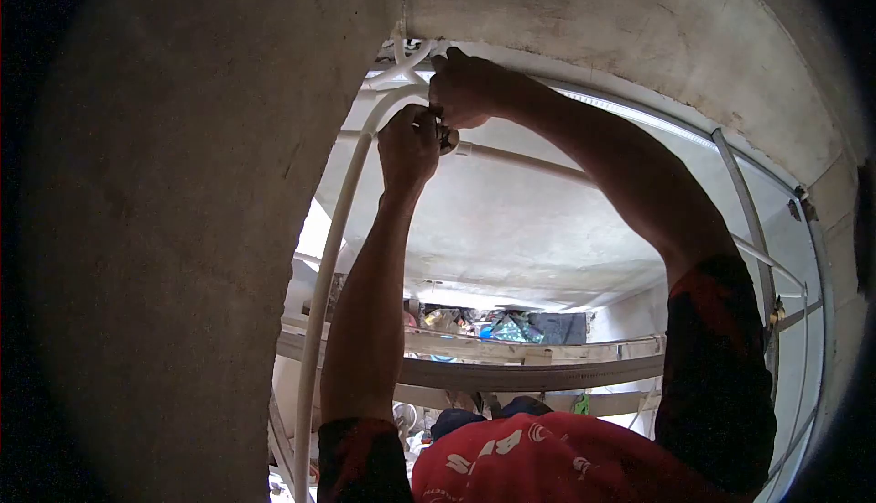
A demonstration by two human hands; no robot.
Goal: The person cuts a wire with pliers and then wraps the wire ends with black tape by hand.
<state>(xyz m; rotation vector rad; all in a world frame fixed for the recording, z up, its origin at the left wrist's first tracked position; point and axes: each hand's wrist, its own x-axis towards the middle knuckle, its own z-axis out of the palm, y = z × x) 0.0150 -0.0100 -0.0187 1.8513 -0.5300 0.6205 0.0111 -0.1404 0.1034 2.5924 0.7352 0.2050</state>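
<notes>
Both arms reach up to white pipes near the top of the opening. My left hand [408,145] is closed beside the bend of a long white pipe [339,220], its fingers near a small dark fitting [446,136]. Just above and to the right, my right hand [465,91] is bent over the same spot with its fingers closed. What either hand grips is hidden by the fingers and shadow. A horizontal pipe [529,162] runs right from the fitting. More thin white pipes [409,67] cross behind the hands.
A rough concrete wall [182,229] fills the left side. Metal framing [748,193] stands at the right, and a curved metal beam [529,375] crosses below. Beyond it lie assorted items [511,328]. The wearer's red shirt [538,457] shows at the bottom.
</notes>
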